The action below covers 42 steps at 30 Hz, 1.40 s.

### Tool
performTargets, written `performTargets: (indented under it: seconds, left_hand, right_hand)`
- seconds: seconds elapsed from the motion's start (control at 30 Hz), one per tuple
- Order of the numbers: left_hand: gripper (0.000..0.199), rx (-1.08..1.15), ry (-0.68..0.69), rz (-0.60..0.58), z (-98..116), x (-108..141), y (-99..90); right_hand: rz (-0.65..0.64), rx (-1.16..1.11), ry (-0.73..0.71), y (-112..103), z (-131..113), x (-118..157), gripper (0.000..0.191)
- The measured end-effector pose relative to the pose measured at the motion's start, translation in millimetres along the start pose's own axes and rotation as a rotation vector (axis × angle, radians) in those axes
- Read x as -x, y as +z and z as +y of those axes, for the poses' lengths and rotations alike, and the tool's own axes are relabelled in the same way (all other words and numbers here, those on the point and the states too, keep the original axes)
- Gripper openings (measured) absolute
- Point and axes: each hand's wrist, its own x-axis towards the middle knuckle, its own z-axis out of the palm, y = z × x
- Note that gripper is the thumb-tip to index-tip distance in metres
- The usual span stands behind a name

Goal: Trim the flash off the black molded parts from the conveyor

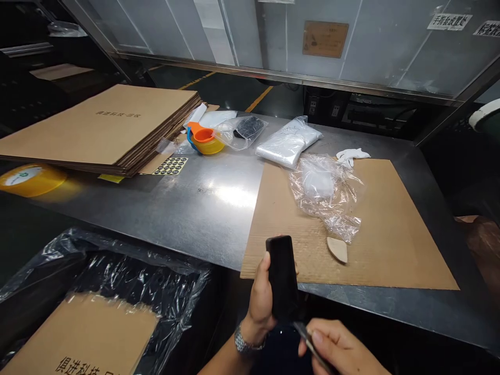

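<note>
My left hand [261,302], with a metal watch at the wrist, is closed around a black rectangular piece [283,276] shaped like a phone case. It holds the piece tilted up in front of the table's near edge. Just below and to the right, my right hand [341,344] pinches a slim knife-like tool [308,341]. The tool's tip is close to the lower end of the black piece; I cannot tell whether they touch. Beyond the hands, a beige wedge-shaped pad [337,250] lies on a cardboard sheet [394,234].
Crumpled clear plastic [324,182], a white glove [352,155] and a wrapped plastic bundle [289,142] lie farther back. An orange tape dispenser [205,139] stands near stacked cardboard [101,125]. At lower left is a bin lined with black plastic [187,291], holding cardboard.
</note>
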Motion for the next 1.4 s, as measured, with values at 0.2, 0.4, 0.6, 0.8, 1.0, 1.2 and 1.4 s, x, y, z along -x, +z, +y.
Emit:
performTargets:
  seconds: [0.2, 0.4, 0.6, 0.8, 1.0, 1.2, 1.4]
  left_hand:
    - [0.052, 0.09, -0.329, -0.115, -10, -7, 0.5]
    - [0.05, 0.059, -0.531, -0.093, -30, -2, 4.4]
    - [0.037, 0.047, -0.521, 0.002, -37, 2, 5.5]
    - [0.03, 0.036, -0.458, 0.018, -39, 6, 7.5]
    - [0.044, -0.148, -0.522, -0.049, -42, 17, 10.1]
    - [0.062, -0.372, -0.507, -0.106, -42, 23, 8.0]
    - [0.061, -0.378, -0.551, -0.112, -42, 25, 5.4]
  right_hand:
    - [0.596, 0.599, -0.317, -17, -16, 15, 0.024]
    - [0.521, 0.996, -0.522, -5, -20, -1, 0.026]
    - [0.499, 1.164, -0.506, 4, -21, -13, 0.049]
    - [0.495, 1.146, -0.43, -1, -19, -11, 0.053]
    - [0.592, 1.01, -0.264, -24, -23, -10, 0.03]
    - [0.562, 0.852, -0.295, -47, -34, -8, 0.024]
    - [0.481, 0.727, -0.287, -49, -40, -12, 0.026]
